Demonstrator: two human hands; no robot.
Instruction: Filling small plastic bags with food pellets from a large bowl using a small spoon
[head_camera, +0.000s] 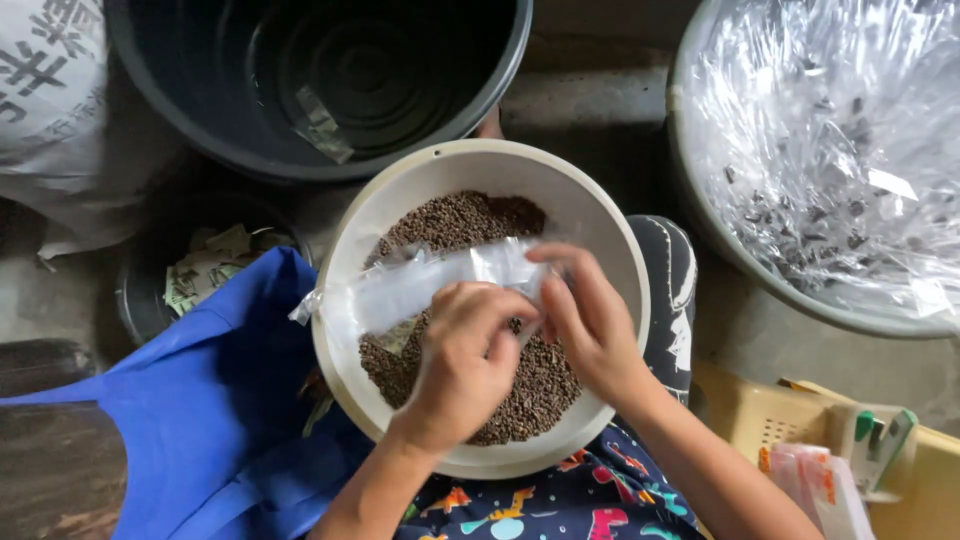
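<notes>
Clear plastic bag (420, 285) lies across the cream bowl (600, 215) of brown seeds (455, 218). I see my left hand (465, 360) and right hand (590, 320) both pinching its right end, fingers closed on it.

Over a cream bowl (600, 215) of small brown seeds (455, 220), the left hand (465, 365) and right hand (590, 320) pinch a clear plastic bag (410, 285) lying across it; blue cloth (220, 400) sits left; a dark bucket (320, 70) stands beyond; a plastic-lined basin (830, 150) lies right; a yellow crate (770, 415) sits near the right forearm.
</notes>
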